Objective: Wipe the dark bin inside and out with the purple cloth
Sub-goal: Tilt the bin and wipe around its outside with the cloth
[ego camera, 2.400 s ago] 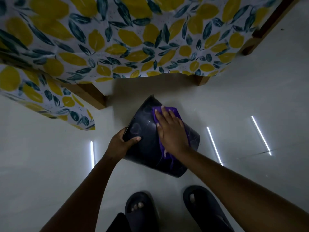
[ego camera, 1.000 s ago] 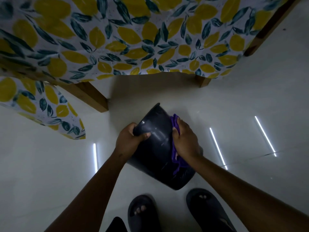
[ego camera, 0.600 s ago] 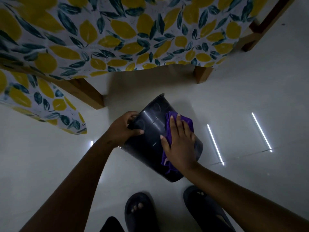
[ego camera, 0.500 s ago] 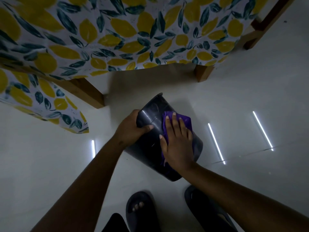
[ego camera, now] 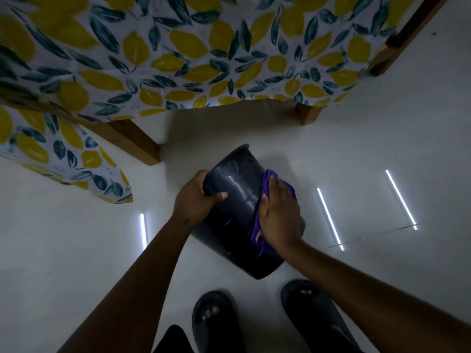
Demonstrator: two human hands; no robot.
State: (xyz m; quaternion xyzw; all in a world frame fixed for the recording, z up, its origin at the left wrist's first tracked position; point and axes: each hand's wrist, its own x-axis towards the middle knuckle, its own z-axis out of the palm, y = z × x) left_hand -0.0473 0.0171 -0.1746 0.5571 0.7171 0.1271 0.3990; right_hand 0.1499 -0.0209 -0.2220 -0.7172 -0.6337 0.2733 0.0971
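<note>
Wiping the outside wall right now: the dark bin (ego camera: 238, 212) is sitting tipped over at centre frame, low above the pale floor (ego camera: 76, 238), just above the slippered feet (ego camera: 214, 317). The left hand (ego camera: 195, 200) is clamping the bin's narrower end, thumb lying across the wall. The right hand (ego camera: 279, 212) is pressing the purple cloth (ego camera: 266, 184) flat against the right side, fingers curling round it. I'm guessing it's light, stiff, glossy plastic, so slippery; gripping an edge looks smarter than the smooth wall. Compared with half a second ago, the wiping hand is sitting further round to the right, and the left grip is looking about the same.
</note>
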